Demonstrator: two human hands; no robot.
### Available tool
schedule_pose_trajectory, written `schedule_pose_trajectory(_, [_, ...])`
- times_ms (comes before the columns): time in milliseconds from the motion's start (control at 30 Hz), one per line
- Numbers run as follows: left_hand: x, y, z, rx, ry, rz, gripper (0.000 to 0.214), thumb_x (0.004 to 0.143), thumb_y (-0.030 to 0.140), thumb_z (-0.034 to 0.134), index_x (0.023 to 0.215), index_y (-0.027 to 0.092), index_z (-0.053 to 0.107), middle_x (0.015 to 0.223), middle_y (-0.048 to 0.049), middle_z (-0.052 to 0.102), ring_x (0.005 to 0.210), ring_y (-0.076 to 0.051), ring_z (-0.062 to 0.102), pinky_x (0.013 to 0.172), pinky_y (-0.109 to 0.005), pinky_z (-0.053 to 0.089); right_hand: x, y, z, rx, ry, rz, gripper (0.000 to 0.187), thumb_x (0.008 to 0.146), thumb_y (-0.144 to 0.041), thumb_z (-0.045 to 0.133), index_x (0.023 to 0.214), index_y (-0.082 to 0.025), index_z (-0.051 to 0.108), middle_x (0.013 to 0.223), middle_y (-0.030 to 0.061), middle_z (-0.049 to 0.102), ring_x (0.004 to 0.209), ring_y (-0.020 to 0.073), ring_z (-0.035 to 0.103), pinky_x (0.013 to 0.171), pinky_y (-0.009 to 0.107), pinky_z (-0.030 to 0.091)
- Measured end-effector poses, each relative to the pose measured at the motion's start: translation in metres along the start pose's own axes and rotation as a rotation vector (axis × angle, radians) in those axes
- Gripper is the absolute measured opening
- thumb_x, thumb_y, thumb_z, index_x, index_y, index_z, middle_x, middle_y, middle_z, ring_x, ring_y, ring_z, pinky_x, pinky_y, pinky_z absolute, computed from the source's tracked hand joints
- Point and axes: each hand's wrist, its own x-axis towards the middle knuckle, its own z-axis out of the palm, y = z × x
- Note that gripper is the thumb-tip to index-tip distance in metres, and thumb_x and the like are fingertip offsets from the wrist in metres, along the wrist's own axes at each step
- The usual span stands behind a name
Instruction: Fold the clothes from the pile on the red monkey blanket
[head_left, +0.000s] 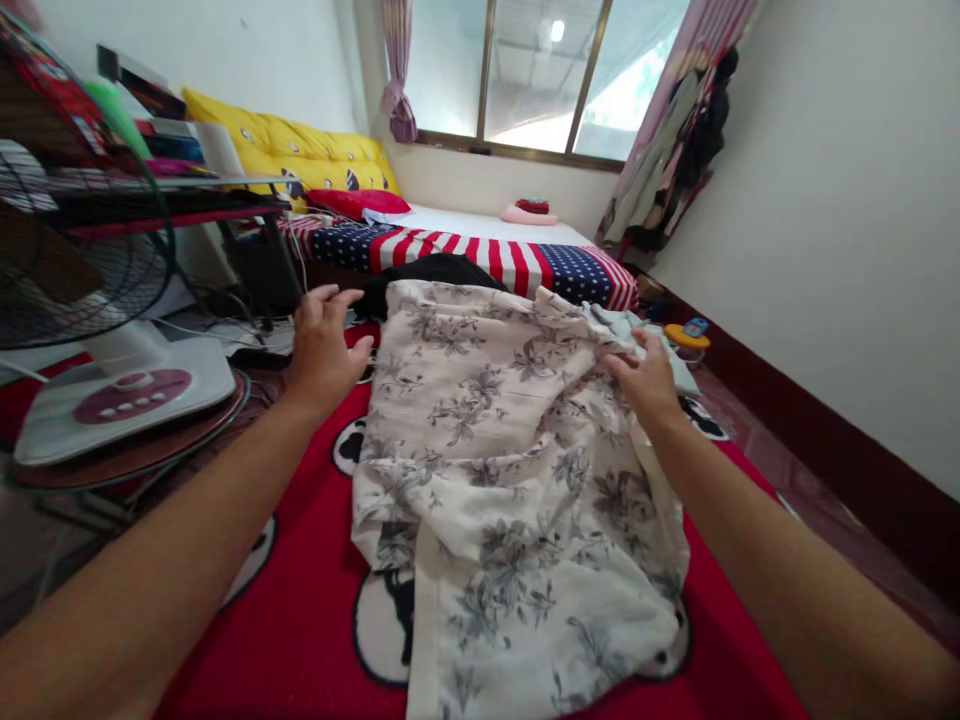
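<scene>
A cream cloth with grey flower print (495, 480) lies spread and rumpled on a red blanket (300, 610) in front of me. My left hand (324, 340) hovers just off the cloth's far left corner, fingers apart and holding nothing. My right hand (643, 378) is closed on the cloth's far right edge, where the fabric bunches up. A pale green garment (637, 335) lies just beyond that hand, and a black garment (435, 270) sits behind the cloth's far edge.
A white floor fan (112, 380) stands at the left with cables behind it. A mattress with a stars-and-stripes sheet (480, 255) and yellow pillows (300, 150) lies beyond. Clothes hang at the right by the window (675, 150). A white wall runs along the right.
</scene>
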Motion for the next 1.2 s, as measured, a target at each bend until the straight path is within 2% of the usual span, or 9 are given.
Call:
schedule_pose_trajectory(133, [-0.042,-0.034,0.019,0.077,-0.275,-0.133,0.055,0.074,0.041,0.066,0.122,0.014,0.061,0.122,-0.0159,0.059,0.119,-0.033,0.052,0.104,-0.042,0.039,-0.075,-0.008,-0.002,0.012,-0.294,-0.179,0.035,0.079,-0.03,0.065,0.113,-0.022,0.064,0.134,0.0128,0.051,0.118,0.0284,0.054,0.087,0.043,0.051])
schedule_pose_trajectory(267, [-0.087,-0.051,0.011,0.081,-0.501,-0.21,0.053,0.077,0.06,0.055,0.103,0.016,0.069,0.1,-0.0129,0.067,0.095,-0.028,0.062,0.086,-0.035,0.047,-0.157,-0.044,-0.013,0.117,-0.726,-0.296,0.015,0.089,-0.031,0.06,0.099,-0.025,0.068,0.11,0.0067,0.065,0.104,0.0209,0.06,0.091,0.036,0.048])
schedule_pose_trajectory(467, [-0.113,-0.012,-0.001,-0.011,-0.637,-0.157,0.04,0.068,0.059,0.063,0.076,0.021,0.068,0.09,-0.0075,0.067,0.083,-0.025,0.063,0.074,-0.032,0.048,-0.223,-0.078,0.003,0.007,-1.183,-0.51,0.071,0.06,-0.06,0.08,0.118,-0.026,0.06,0.124,0.0079,0.059,0.106,0.027,0.054,0.091,0.04,0.043])
schedule_pose_trajectory(567, [-0.12,0.005,-0.006,-0.184,-0.613,-0.242,0.035,0.067,0.054,0.063,0.074,0.02,0.066,0.088,-0.0076,0.069,0.084,-0.027,0.064,0.075,-0.035,0.049,-0.235,-0.077,0.013,-0.046,-1.163,-0.536,0.035,0.074,-0.044,0.076,0.099,-0.024,0.062,0.12,0.0046,0.062,0.105,0.0242,0.053,0.09,0.038,0.039])
schedule_pose_trajectory(667, [-0.117,0.004,-0.017,-0.511,-0.518,-0.549,0.045,0.067,0.056,0.064,0.091,0.018,0.065,0.087,-0.0066,0.072,0.081,-0.027,0.067,0.071,-0.035,0.052,-0.23,-0.078,0.005,0.085,-1.181,-0.417,0.004,0.085,-0.022,0.063,0.086,-0.021,0.059,0.108,0.0026,0.066,0.098,0.0183,0.056,0.088,0.032,0.039])
schedule_pose_trajectory(767, [-0.107,-0.016,-0.032,-0.642,-0.426,-0.775,0.052,0.06,0.057,0.071,0.094,0.018,0.061,0.082,-0.0054,0.073,0.07,-0.024,0.068,0.062,-0.032,0.052,-0.215,-0.08,-0.019,0.269,-1.237,-0.082,0.008,0.087,-0.027,0.06,0.087,-0.019,0.06,0.092,0.0019,0.067,0.085,0.0151,0.057,0.079,0.027,0.041])
schedule_pose_trajectory(967, [-0.094,-0.05,-0.05,-0.095,-0.625,-0.445,0.047,0.055,0.055,0.071,0.086,0.02,0.066,0.07,-0.0035,0.07,0.061,-0.023,0.065,0.056,-0.03,0.049,-0.187,-0.071,-0.048,0.573,-1.44,0.475,0.036,0.075,-0.049,0.074,0.079,-0.015,0.061,0.077,0.0018,0.066,0.067,0.0114,0.058,0.062,0.022,0.043])
schedule_pose_trajectory(1067, [-0.087,-0.023,-0.042,0.039,-0.453,-0.194,0.045,0.07,0.05,0.059,0.102,0.02,0.067,0.097,-0.0077,0.071,0.08,-0.024,0.067,0.071,-0.033,0.052,-0.163,-0.063,-0.038,0.567,-1.264,0.322,0.034,0.08,-0.049,0.068,0.083,-0.016,0.065,0.092,0.0087,0.072,0.083,0.0183,0.066,0.077,0.032,0.049])
schedule_pose_trajectory(1200, [-0.08,0.021,-0.008,-0.158,-0.56,0.034,0.034,0.082,0.042,0.05,0.099,0.021,0.071,0.105,-0.0073,0.07,0.097,-0.023,0.065,0.087,-0.035,0.051,-0.122,-0.03,-0.019,0.004,-0.592,-0.097,0.02,0.087,-0.039,0.059,0.086,-0.02,0.067,0.1,0.0092,0.071,0.097,0.0247,0.064,0.091,0.041,0.046])
